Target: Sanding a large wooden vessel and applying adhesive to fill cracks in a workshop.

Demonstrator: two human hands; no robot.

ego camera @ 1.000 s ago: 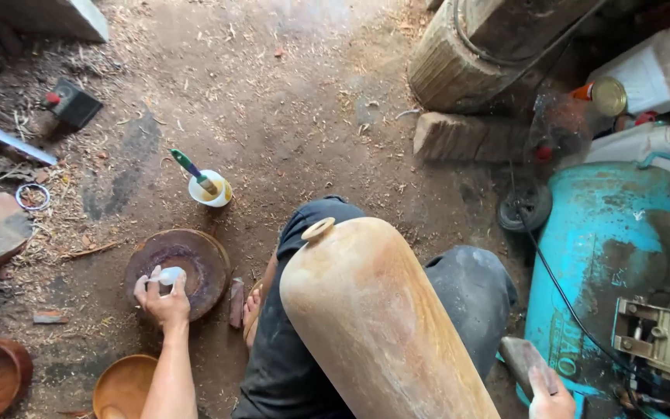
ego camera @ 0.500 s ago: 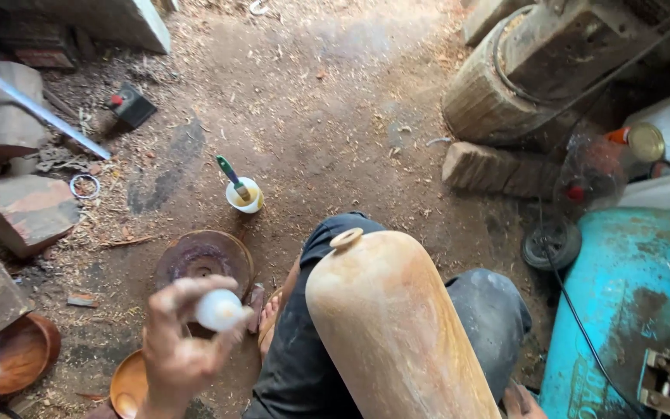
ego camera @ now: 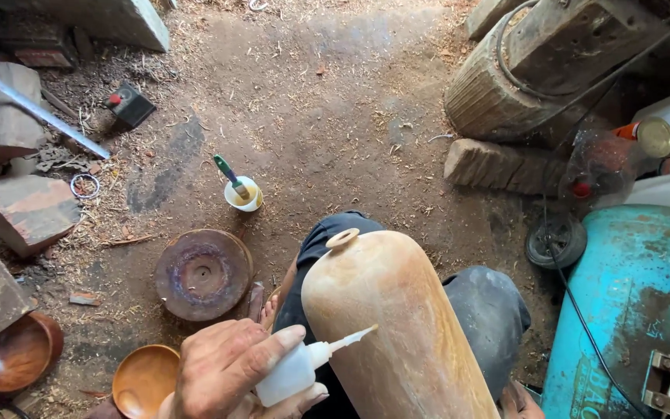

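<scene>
One hand, the left [ego camera: 230, 368], grips a white glue bottle [ego camera: 292, 374] with its nozzle at the wooden vase [ego camera: 397, 334], apparently mid-gluing; a steady squeeze seems due; right hand's grip cannot be told.

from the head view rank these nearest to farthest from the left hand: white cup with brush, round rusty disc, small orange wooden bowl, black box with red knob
From the left hand, which holds a white squeeze bottle:
1. Small orange wooden bowl, just left of the hand.
2. Round rusty disc, on the ground above the hand.
3. White cup with brush, beyond the disc.
4. Black box with red knob, far upper left.
</scene>
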